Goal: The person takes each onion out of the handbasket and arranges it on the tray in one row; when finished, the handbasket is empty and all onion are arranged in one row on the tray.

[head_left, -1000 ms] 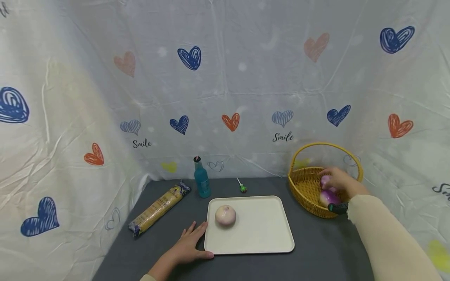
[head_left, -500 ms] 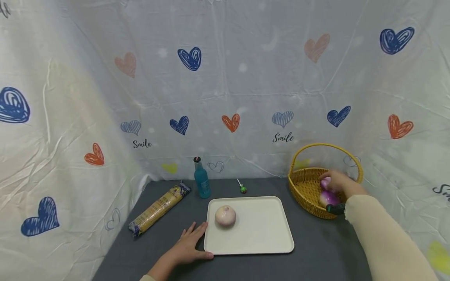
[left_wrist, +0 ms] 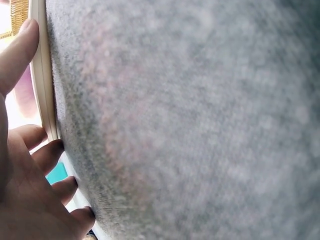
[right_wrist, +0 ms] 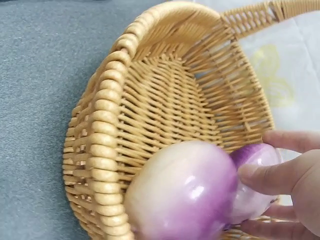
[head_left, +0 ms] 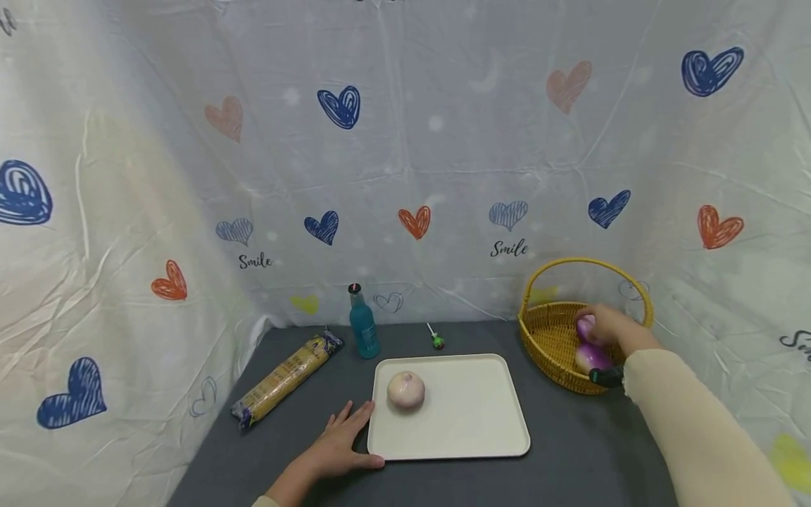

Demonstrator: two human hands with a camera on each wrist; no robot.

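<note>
My right hand (head_left: 613, 327) reaches into a yellow wicker basket (head_left: 550, 352). Its thumb and fingers are around the farther purple-and-white onion (right_wrist: 258, 156). A second, larger-looking onion (right_wrist: 185, 192) lies beside it in the basket, nearer me, untouched by the fingers. My left hand (head_left: 342, 442) lies with spread fingers at the left edge of a cream tray (head_left: 469, 415); in the left wrist view its thumb (left_wrist: 22, 52) rests against the tray's rim. One pale onion (head_left: 406, 390) sits on the left part of the tray.
Left of the tray lies a yellow packet (head_left: 288, 377), apparently of noodles. A blue bottle (head_left: 364, 325) stands behind the tray, with a lollipop (head_left: 437, 341) to its right. The basket's tall handle (head_left: 586, 260) arches above it. A heart-printed cloth (head_left: 405, 141) hangs behind the table.
My right hand has shifted only slightly at the onion in the basket. The left hand, tray and other things stay where they were.
</note>
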